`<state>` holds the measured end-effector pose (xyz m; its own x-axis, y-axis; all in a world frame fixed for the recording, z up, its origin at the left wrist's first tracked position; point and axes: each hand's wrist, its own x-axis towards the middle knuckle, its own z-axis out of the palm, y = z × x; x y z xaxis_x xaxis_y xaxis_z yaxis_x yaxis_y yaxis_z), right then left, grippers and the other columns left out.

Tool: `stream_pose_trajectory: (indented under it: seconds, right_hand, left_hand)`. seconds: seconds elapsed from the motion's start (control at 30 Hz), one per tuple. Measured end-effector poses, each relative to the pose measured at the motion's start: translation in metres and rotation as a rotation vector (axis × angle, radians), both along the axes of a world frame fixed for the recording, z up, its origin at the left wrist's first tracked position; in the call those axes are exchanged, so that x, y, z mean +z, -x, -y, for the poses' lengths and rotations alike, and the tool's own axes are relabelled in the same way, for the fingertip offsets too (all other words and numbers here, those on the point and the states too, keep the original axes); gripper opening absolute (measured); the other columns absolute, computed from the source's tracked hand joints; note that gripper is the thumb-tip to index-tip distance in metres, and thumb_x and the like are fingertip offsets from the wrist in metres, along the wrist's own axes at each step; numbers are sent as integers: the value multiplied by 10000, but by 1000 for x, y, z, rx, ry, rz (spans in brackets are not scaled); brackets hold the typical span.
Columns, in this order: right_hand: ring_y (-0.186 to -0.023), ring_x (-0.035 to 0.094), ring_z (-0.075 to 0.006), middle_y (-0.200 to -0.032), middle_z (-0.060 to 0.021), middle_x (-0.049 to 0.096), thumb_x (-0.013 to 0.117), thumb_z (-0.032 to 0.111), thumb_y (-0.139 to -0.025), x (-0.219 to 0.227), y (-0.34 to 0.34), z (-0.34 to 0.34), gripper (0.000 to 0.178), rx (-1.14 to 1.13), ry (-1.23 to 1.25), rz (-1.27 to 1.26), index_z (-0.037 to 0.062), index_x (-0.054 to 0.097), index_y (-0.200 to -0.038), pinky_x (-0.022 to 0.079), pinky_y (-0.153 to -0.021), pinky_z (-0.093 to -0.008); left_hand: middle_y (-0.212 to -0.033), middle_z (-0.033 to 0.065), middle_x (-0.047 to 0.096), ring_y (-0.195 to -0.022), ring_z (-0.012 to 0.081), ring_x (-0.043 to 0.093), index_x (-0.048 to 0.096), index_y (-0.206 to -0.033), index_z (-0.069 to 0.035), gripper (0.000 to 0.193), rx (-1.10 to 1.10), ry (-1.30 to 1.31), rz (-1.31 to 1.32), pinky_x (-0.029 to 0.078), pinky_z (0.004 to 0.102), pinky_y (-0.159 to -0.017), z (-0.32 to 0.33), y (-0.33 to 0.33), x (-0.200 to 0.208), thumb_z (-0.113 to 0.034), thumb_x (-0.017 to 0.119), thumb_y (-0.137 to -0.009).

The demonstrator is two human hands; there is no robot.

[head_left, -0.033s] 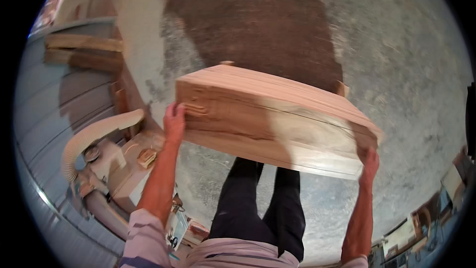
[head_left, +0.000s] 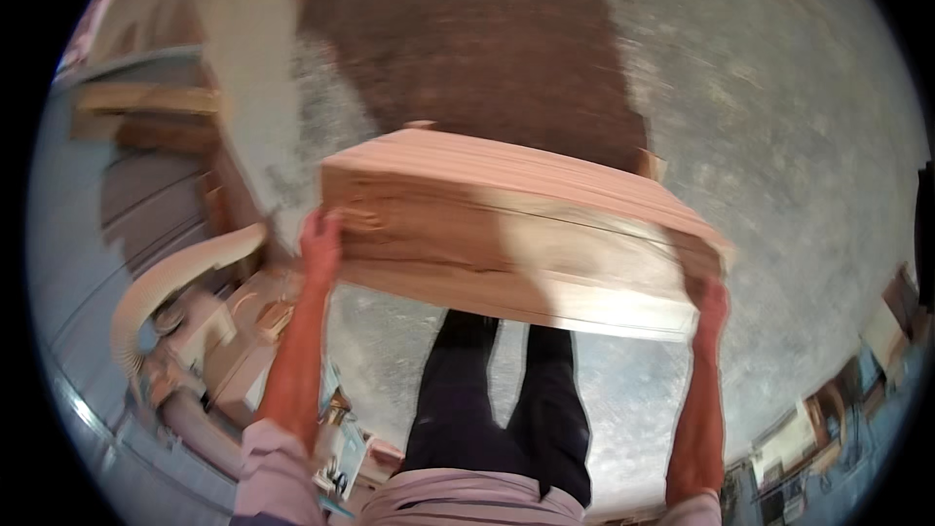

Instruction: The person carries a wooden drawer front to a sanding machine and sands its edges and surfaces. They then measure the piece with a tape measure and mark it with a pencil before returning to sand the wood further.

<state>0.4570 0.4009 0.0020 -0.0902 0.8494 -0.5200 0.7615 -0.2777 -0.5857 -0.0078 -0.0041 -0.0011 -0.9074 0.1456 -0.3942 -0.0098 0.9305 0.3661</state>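
I hold a stack of wooden boards [head_left: 429, 234] out in front of me, off the floor, tilted so its right end hangs lower. The nearest board has a wide brown grain with a knot at its left and a bright lit patch at its right; layered pinkish edges show along the top. My left hand [head_left: 320, 244] grips the left end, its fingers partly blurred. At the right end my right hand [head_left: 712, 300] is closed round the lower corner. The far faces of the boards, and any fingers behind them, are hidden.
Concrete floor [head_left: 779, 136] spreads around me, with a dark brown patch [head_left: 467, 39] beyond the boards. A machine with a ribbed hose [head_left: 146, 287] stands at the left, near wooden pieces [head_left: 146, 97] by a grey panelled surface. Assorted items [head_left: 808, 438] line the lower right.
The boards and both hands sit slightly further left in the picture, as do the surroundings. Both hands keep their hold.
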Motion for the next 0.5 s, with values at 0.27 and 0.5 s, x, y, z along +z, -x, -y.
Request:
stream_pose_trajectory:
  seconds: [0.27,0.5]
  right_hand:
    - [-961,535,-171,-1036,-116,610,539,435,-889,9,-12,9,534,-80,107,113,-41,561,-1130,420,-845,-296]
    - [-941,510,-145,-1004,-79,607,518,415,-907,12,-26,36,488,-157,211,94,-28,578,-1102,407,-839,-281]
  left_hand:
    - [-1108,74,572,-991,185,534,509,-1201,-17,547,383,-134,519,415,316,-850,79,-16,1,-432,598,-857]
    - [-1005,21,585,-847,136,543,536,-1112,-73,445,644,-299,588,436,293,-702,70,-36,10,-422,619,-849]
